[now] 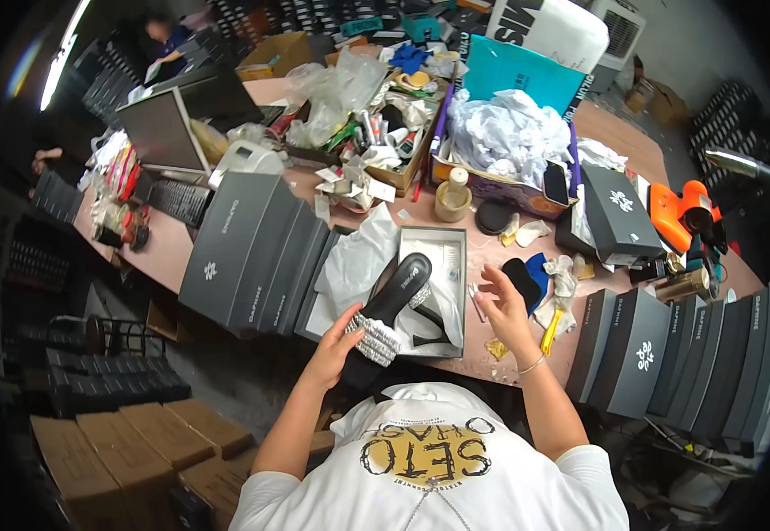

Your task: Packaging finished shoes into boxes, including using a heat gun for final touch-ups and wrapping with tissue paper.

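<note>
1. Your left hand (339,334) is clamped on the jewelled strap end of a black sandal (391,307).
2. Sandal slants up and away from that hand, lying over the open shoe box (442,243) and white tissue paper (360,257).
3. Your right hand (502,305) hovers just right of the box, fingers spread, holding nothing.
4. Grey box lids (252,248) lie to the left.

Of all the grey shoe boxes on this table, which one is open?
The open shoe box lying flat before the person, lined with white tissue paper. The left stack and right row are closed.
</note>
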The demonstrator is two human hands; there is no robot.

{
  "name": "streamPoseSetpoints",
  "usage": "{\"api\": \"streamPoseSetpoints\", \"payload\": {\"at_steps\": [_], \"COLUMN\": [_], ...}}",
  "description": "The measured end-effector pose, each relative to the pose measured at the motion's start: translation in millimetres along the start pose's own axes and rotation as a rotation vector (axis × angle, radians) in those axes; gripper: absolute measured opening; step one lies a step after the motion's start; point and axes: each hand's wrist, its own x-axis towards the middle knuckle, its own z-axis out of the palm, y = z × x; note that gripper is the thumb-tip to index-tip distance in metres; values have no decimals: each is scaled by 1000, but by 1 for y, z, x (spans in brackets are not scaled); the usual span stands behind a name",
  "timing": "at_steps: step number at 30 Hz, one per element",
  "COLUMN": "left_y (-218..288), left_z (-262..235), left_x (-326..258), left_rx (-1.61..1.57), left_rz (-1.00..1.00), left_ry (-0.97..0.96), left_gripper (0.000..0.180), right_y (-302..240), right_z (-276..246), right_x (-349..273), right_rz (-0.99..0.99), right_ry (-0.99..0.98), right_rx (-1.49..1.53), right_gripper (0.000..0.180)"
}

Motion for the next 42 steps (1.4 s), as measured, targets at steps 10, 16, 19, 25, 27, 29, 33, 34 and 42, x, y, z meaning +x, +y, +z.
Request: {"api": "streamPoseSetpoints", "payload": {"at_steps": [10,16,19,25,27,29,33,34,42], "left_y": [41,-40,-106,-149,-156,-138,-54,-36,2], "left_z": [-57,-15,21,60,59,60,84,85,83], "left_x": [43,68,93,161,161,135,99,100,98], "left_rx": [233,-157,-187,-122,-115,-140,-225,-198,-348], "left_rz": [-383,-527,-546,-626,-534,-380,-47,-77,-134], "left_ry": [-507,-267,-76,311,357,362,292,277,295], "left_gripper": [48,52,63,41,32,24,21,21,24], "right_y": [-18,18,41,135,132,62,-8,4,-17], "right_z": [55,7,2,27,27,22,27,32,54], "right_x": [-44,-95,-95,-76,-73,-57,-39,-37,-45], "right_rz": [25,478,503,580,266,82,-149,-138,231], "right_ry": [-675,198,376,456,533,309,-186,-118,-364], "right_rx": [-250,195,214,-72,-583,-510,-445,-364,362], "right_gripper": [47,34,33,45,52,56,59,58,71]}}
